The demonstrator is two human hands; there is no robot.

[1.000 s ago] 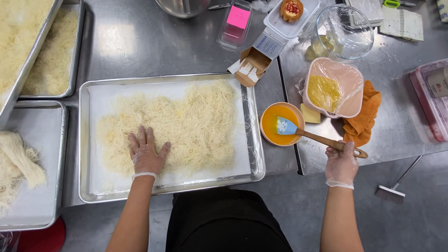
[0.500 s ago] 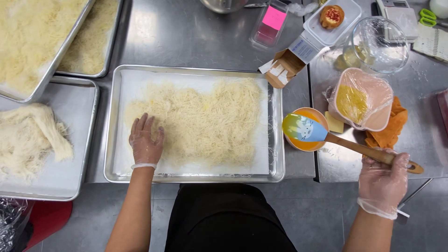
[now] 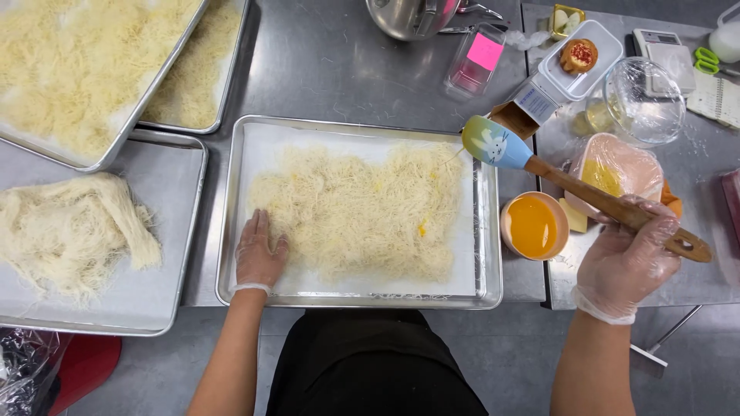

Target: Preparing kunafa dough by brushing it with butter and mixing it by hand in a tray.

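Since the earlier frames the brush point(image 3: 493, 143) has come up out of the small orange bowl point(image 3: 534, 226) and now hangs over the right edge of the middle tray point(image 3: 231, 223), its blue silicone head sitting at the tray's upper right corner. Right hand point(image 3: 628, 258), in a clear glove, is at the right of the frame with its fingers wrapped around the wooden handle, so a closed fist on the stick. The handle runs diagonally from that hand up and left to the brush head.

Left hand point(image 3: 258, 253), also gloved, lies flat with fingers together and the thumb out, pressing on the lower left corner of the shredded pastry point(image 3: 362, 212) that's spread over white paper in the tray. That hand looks to be in about the same spot as before. There are a few yellow wet spots on the strands near the middle right.

The orange bowl holds yellow liquid and sits just right of the tray, below the brush handle. Behind it, a pink bowl under plastic film point(image 3: 617, 173) has more yellow stuff inside. Upper right: a clear glass bowl covered in film point(image 3: 644, 100) and a white container with a small tart point(image 3: 580, 55). On the left of the frame, another tray point(image 3: 173, 254) carries a loose clump of pastry strands, and two more filled trays point(image 3: 116, 146) stack in the upper left.
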